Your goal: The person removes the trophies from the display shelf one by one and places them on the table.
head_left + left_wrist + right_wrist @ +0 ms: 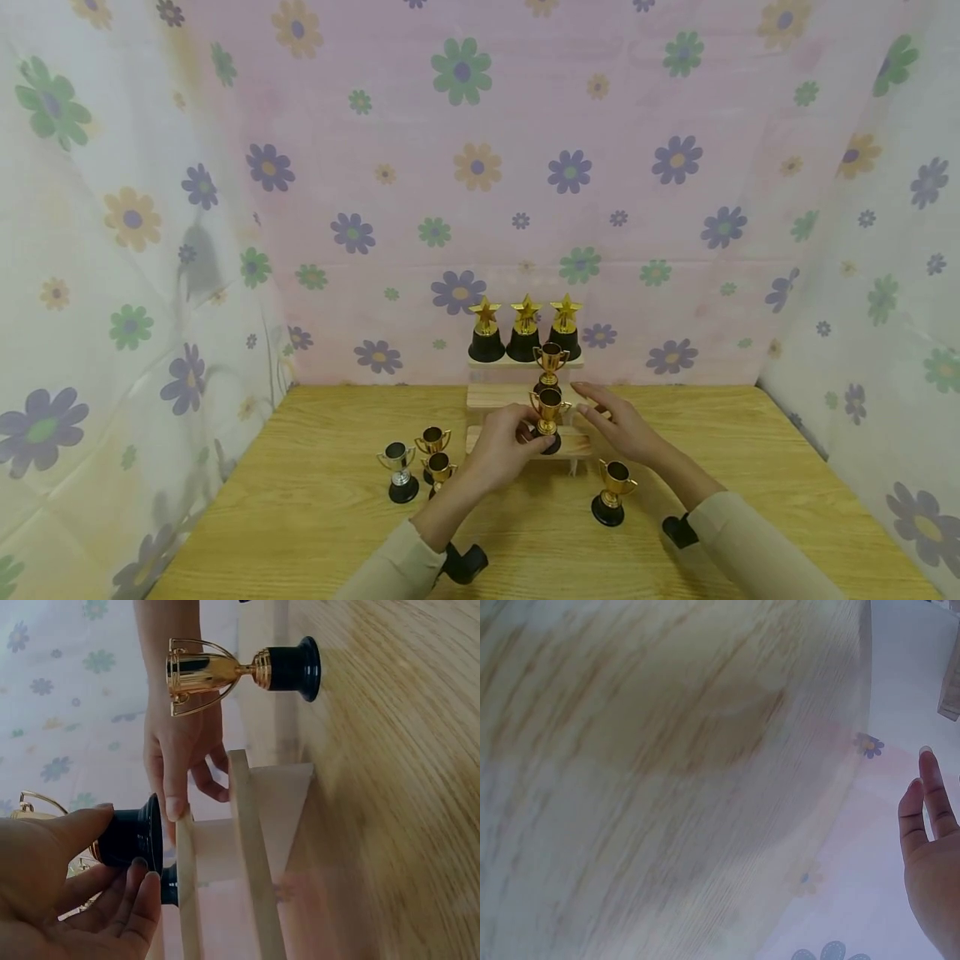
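My left hand (504,443) pinches a gold trophy cup (549,403) by its black base, in front of the stepped wooden stand (491,395). In the left wrist view thumb and fingers lie around that black base (129,838). Behind it, another gold cup (551,358) stands on the stand's middle step, partly hidden. My right hand (621,427) is at the stand's right side with fingers extended; it holds nothing. In the right wrist view only part of this hand (936,877) shows. Three star trophies (527,327) line the top step.
Left of the stand are a silver cup (401,473) and two gold cups (432,442), the nearer partly behind my left forearm. Another gold cup (613,485) stands upright on the wooden table (300,500) at front right. Flowered cloth (405,125) surrounds the table.
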